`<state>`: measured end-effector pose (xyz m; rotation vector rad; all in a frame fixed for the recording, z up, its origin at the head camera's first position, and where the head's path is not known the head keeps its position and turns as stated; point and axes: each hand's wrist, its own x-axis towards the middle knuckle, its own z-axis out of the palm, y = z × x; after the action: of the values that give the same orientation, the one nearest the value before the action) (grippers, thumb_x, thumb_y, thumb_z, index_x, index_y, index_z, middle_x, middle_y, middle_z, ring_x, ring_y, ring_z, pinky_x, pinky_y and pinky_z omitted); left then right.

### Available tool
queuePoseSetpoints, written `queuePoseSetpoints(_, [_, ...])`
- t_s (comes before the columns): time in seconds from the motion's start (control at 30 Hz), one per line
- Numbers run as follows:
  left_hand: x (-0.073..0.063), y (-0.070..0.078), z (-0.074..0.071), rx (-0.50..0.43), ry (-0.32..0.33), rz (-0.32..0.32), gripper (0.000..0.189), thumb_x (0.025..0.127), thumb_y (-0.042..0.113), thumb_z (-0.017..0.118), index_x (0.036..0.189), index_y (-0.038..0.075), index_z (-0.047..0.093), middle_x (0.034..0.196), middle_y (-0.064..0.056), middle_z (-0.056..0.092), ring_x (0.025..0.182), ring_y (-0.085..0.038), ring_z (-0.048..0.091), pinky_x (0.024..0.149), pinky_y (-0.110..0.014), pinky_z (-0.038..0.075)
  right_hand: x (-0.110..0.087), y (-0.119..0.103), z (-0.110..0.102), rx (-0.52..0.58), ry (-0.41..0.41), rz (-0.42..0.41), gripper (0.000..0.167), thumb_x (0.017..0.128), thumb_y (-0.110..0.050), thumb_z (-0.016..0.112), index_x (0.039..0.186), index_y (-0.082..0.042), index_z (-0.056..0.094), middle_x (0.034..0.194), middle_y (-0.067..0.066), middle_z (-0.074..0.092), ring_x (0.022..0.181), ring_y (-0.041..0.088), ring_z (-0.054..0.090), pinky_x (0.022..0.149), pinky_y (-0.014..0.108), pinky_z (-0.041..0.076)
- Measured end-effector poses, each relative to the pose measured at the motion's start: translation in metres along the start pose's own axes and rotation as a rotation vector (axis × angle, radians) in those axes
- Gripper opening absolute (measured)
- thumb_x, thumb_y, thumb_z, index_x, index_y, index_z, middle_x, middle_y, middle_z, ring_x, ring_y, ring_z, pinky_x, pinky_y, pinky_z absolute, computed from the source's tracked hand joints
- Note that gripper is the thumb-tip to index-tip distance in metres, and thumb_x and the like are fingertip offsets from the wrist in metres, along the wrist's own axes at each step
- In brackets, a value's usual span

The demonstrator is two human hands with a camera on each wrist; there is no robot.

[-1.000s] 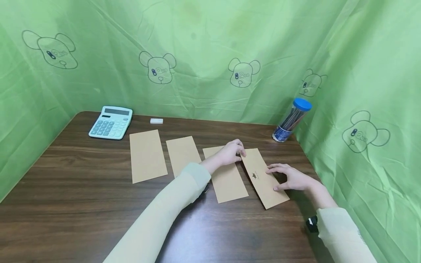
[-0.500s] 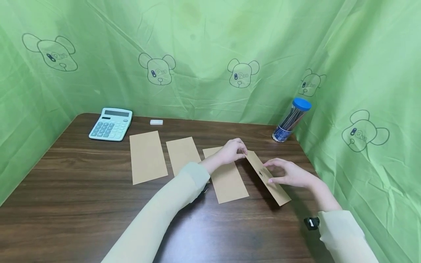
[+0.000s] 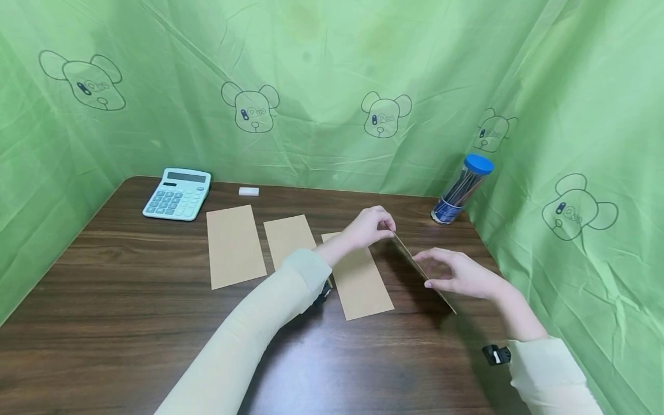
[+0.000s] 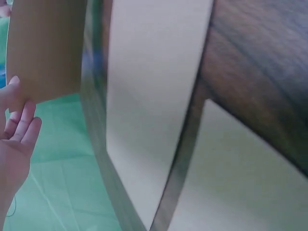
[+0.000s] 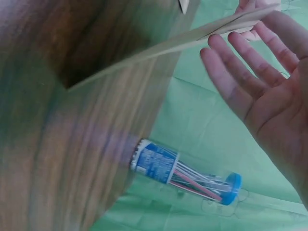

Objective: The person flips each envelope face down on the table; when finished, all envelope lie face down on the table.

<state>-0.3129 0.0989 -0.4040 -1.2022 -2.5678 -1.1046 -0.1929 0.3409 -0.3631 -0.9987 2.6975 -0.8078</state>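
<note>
A brown kraft paper envelope (image 3: pixel 411 260) stands nearly on edge over the right part of the table, seen almost edge-on from the head. My left hand (image 3: pixel 369 226) pinches its far end between thumb and fingers; the left wrist view shows the thumb on the near face of the envelope (image 4: pixel 45 48). On its right side is my right hand (image 3: pixel 463 273), with fingers spread and loosely bent. In the right wrist view the fingertips (image 5: pixel 214 43) lie close to or against the envelope's surface; contact is hard to tell. Its printed face is hidden from the head.
Three similar brown papers lie flat to the left: one left (image 3: pixel 236 248), one middle (image 3: pixel 290 236), one right (image 3: pixel 365 288), partly under my left arm. Behind are a calculator (image 3: pixel 177 195), a white eraser-like block (image 3: pixel 249 191) and a blue-capped tube of sticks (image 3: pixel 459 193). Green curtains surround the table.
The envelope has gone from lying nearly flat, printed face up, to standing on edge, its left side raised. My left hand has risen slightly with its end; my right hand has shifted little.
</note>
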Motion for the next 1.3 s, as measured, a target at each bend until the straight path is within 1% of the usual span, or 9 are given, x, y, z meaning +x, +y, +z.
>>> queuePoseSetpoints(0.13, [0.004,0.002,-0.008,-0.029,0.025,-0.008,0.011,0.084,0.022,0.072,0.088,0.013,0.066,0.094,0.001,0.059,0.086,-0.007,0.059,0.08,-0.015,0.046,0.001,-0.003,-0.009,-0.099,0.042,-0.063,0.045,0.082,-0.007,0.072,0.124,-0.012,0.057,0.121,0.001,0.061,0.093,0.016,0.064,0.078,0.031,0.054])
queuePoseSetpoints(0.3, [0.009,0.008,-0.018,-0.089,0.059,-0.002,0.014,0.085,0.022,0.071,0.091,0.011,0.063,0.094,-0.001,0.059,0.085,-0.007,0.059,0.077,-0.014,0.046,0.002,-0.005,-0.02,-0.152,0.091,-0.141,0.044,0.078,0.008,0.068,0.117,-0.009,0.061,0.113,0.002,0.062,0.089,0.012,0.063,0.075,0.028,0.053])
queuePoseSetpoints(0.43, [0.012,0.011,-0.024,-0.124,0.078,0.027,0.02,0.086,0.021,0.07,0.1,0.009,0.062,0.095,-0.001,0.06,0.084,-0.008,0.057,0.077,-0.014,0.046,0.001,-0.006,-0.025,-0.198,0.119,-0.129,0.043,0.077,0.01,0.065,0.115,-0.009,0.064,0.109,0.0,0.062,0.089,0.011,0.06,0.076,0.024,0.05])
queuePoseSetpoints(0.53, [0.012,0.012,-0.027,-0.19,0.062,0.047,0.031,0.085,0.019,0.07,0.111,0.008,0.058,0.101,-0.002,0.061,0.086,-0.007,0.059,0.079,-0.014,0.047,-0.002,-0.003,-0.026,-0.213,0.151,-0.1,0.043,0.077,0.011,0.065,0.115,-0.009,0.064,0.111,0.001,0.063,0.09,0.011,0.061,0.078,0.022,0.05])
queuePoseSetpoints(0.7, [0.008,0.011,-0.03,-0.269,-0.023,0.061,0.051,0.084,0.015,0.072,0.129,0.01,0.048,0.12,-0.004,0.059,0.101,-0.011,0.061,0.089,-0.018,0.046,-0.008,0.008,-0.024,-0.19,0.197,-0.069,0.044,0.077,0.012,0.066,0.117,-0.007,0.064,0.112,0.005,0.064,0.091,0.012,0.061,0.079,0.016,0.048])
queuePoseSetpoints(0.83, [0.003,0.009,-0.026,-0.244,-0.127,0.069,0.064,0.083,0.013,0.073,0.137,0.011,0.041,0.134,-0.005,0.052,0.114,-0.017,0.056,0.097,-0.023,0.043,-0.013,0.019,-0.022,-0.148,0.195,-0.01,0.042,0.079,0.008,0.067,0.119,-0.007,0.063,0.114,0.006,0.065,0.093,0.01,0.06,0.078,0.015,0.047])
queuePoseSetpoints(0.97, [-0.008,0.005,-0.018,-0.132,-0.255,0.092,0.074,0.079,0.015,0.076,0.141,0.01,0.036,0.141,-0.006,0.044,0.124,-0.021,0.048,0.105,-0.028,0.037,-0.017,0.031,-0.02,-0.084,0.16,0.073,0.041,0.082,0.0,0.068,0.122,-0.009,0.062,0.117,0.006,0.064,0.092,0.006,0.059,0.076,0.018,0.048])
queuePoseSetpoints(1.13, [-0.03,-0.005,-0.006,0.016,-0.429,0.096,0.09,0.072,0.023,0.082,0.145,0.009,0.031,0.145,-0.006,0.039,0.135,-0.021,0.035,0.115,-0.034,0.02,-0.022,0.047,-0.014,0.003,0.123,0.139,0.041,0.084,-0.007,0.07,0.124,-0.01,0.06,0.119,0.007,0.062,0.088,0.006,0.06,0.072,0.019,0.049])
queuePoseSetpoints(1.3, [-0.046,-0.013,0.005,0.151,-0.499,0.076,0.098,0.067,0.034,0.085,0.146,0.013,0.029,0.148,-0.003,0.035,0.137,-0.018,0.03,0.114,-0.034,0.021,-0.024,0.06,-0.006,0.066,0.122,0.135,0.042,0.083,-0.006,0.071,0.124,-0.006,0.059,0.115,0.009,0.064,0.085,0.009,0.062,0.069,0.018,0.049])
